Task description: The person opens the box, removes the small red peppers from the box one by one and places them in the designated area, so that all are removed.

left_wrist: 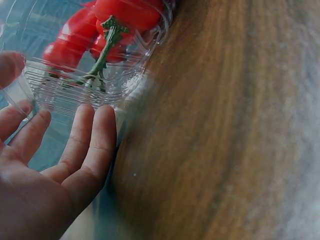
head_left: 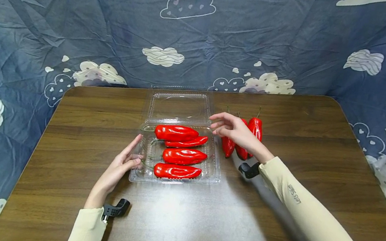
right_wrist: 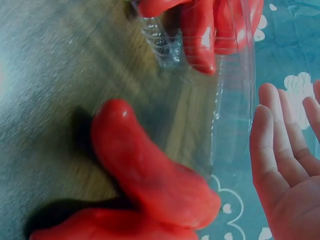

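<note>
A clear plastic clamshell container (head_left: 212,177) lies with its lid (head_left: 180,108) folded back. Inside, several red peppers (head_left: 184,156) with green stems are laid crosswise, one below another. My left hand (head_left: 120,168) is at the container's left side; in the left wrist view its straight fingers (left_wrist: 100,135) reach the ridged wall beside a green stem (left_wrist: 102,55). Above the container's right edge my right hand (head_left: 233,128) hovers with extended fingers and nothing in them. Under and beside it lie three loose red peppers (head_left: 255,128), partly hidden by that hand.
The brown wooden table (head_left: 95,122) ends at a rounded back edge. Behind it hangs a blue cloth (head_left: 229,30) with a cloud print. Each wrist wears a black camera mount, the left one (head_left: 118,208) close over the tabletop.
</note>
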The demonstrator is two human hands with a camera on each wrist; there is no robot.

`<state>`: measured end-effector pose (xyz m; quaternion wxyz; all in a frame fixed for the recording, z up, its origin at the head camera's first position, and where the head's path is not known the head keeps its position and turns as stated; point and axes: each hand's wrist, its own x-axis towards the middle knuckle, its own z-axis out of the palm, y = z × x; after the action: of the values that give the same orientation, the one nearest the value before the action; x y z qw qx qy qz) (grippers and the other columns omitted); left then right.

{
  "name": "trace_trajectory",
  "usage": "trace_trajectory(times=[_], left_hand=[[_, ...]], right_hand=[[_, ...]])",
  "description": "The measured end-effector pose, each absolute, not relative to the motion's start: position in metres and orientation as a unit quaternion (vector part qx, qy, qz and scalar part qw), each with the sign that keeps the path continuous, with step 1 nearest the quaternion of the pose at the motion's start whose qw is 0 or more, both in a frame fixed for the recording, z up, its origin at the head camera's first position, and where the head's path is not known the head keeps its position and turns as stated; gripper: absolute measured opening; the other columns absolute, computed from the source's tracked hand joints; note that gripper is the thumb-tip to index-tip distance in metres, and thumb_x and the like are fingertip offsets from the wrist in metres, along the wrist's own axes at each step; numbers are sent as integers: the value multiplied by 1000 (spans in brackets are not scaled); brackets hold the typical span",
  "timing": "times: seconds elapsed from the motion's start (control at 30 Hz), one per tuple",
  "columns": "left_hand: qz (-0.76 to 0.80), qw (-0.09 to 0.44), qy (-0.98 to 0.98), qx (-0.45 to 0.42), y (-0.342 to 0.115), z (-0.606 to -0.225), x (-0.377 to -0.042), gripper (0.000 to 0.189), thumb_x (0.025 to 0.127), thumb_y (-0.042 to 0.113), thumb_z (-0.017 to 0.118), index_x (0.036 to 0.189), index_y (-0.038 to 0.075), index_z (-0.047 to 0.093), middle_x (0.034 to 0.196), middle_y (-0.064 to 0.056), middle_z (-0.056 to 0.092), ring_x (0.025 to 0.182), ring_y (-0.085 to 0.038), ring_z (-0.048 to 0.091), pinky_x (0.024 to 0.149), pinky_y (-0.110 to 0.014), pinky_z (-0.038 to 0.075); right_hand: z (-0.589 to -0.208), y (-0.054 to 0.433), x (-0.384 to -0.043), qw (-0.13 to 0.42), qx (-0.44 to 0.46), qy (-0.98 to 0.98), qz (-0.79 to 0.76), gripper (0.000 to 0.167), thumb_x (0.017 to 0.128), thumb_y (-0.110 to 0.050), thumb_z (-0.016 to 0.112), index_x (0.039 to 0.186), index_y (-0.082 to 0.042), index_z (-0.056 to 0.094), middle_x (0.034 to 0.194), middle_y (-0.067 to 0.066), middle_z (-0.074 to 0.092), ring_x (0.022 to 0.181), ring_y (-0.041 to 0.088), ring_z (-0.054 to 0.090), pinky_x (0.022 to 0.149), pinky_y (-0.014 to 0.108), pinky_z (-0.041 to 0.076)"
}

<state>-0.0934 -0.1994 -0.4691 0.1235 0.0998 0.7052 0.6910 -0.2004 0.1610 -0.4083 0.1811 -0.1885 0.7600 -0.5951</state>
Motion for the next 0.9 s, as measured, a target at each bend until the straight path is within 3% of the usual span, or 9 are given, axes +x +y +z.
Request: trace_trajectory(times=[0.4, 0.63, 0.9], left_hand=[[690, 126, 706, 95, -199, -468, -93, 67, 96, -1, 47, 154, 12, 17, 159, -5, 12, 117, -27, 47, 88, -27, 48], [688, 127, 709, 92, -199, -467, -93, 67, 96, 0, 47, 154, 13, 17, 159, -5, 12, 117, -26, 47, 88, -25, 48], [685, 126, 711, 92, -198, -467, -93, 66, 96, 0, 46, 154, 13, 17, 159, -5, 14, 116, -26, 48, 89, -25, 47]], right_hand=[[-402, 141, -203, 198, -227, 754, -584, 38, 90, 8, 50, 128, 9, 50, 115, 31, 58, 105, 46, 55, 92, 46, 48], [-397, 129, -204, 207, -241, 752, -578, 37, 89, 8, 51, 126, 8, 52, 114, 28, 59, 103, 44, 56, 91, 50, 48], [-396, 115, -206, 199, -269, 762, -555, 37, 87, 8, 52, 124, 9, 53, 112, 25, 61, 101, 38, 58, 85, 34, 51]])
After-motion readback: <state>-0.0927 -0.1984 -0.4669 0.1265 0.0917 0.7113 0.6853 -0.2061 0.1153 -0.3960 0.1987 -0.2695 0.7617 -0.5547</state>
